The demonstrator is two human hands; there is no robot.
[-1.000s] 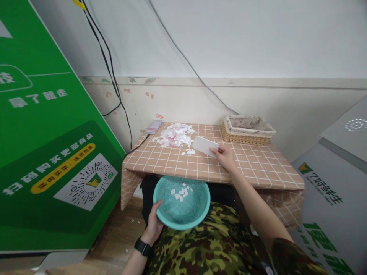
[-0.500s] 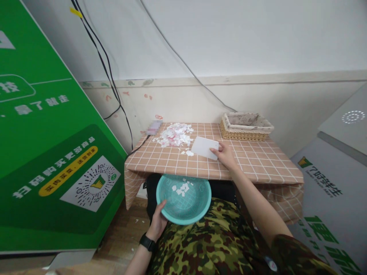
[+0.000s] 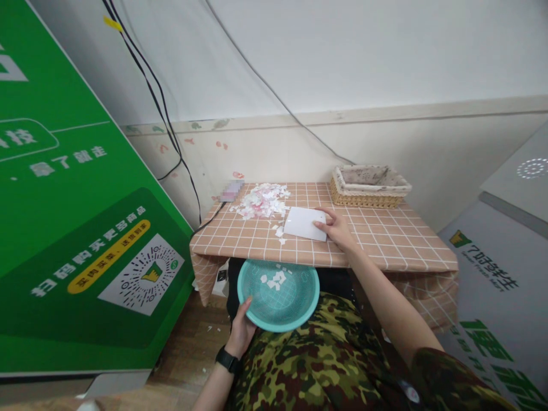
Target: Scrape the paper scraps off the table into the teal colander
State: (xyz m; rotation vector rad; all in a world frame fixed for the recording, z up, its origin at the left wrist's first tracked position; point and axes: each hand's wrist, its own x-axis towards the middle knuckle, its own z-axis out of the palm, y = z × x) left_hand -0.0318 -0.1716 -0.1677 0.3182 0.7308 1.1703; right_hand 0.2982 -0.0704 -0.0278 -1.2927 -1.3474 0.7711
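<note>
My left hand (image 3: 243, 326) grips the left rim of a round turquoise plastic basket (image 3: 278, 322), which sits over my lap just below the table's front edge. Several white paper scraps (image 3: 275, 279) lie inside it. In my right hand (image 3: 336, 228) is a flat white rectangular card (image 3: 303, 224), pinched at its right side with the thumb on top. The card is low over the tabletop, its left edge beside a few loose scraps (image 3: 279, 231). Beyond them, a heap of white and pinkish paper scraps (image 3: 262, 201) lies at the table's back left.
A checked brown cloth covers the table (image 3: 385, 240). A wicker basket with a fabric liner (image 3: 370, 197) stands at the back right. Black cables (image 3: 171, 134) hang along the wall at left. A green panel (image 3: 85, 228) rises on the left, a grey cabinet (image 3: 509, 240) on the right.
The white card has turned slightly and shifted a little left, its left edge now against the loose scraps, which have moved a bit. My left hand keeps its hold on the turquoise basket.
</note>
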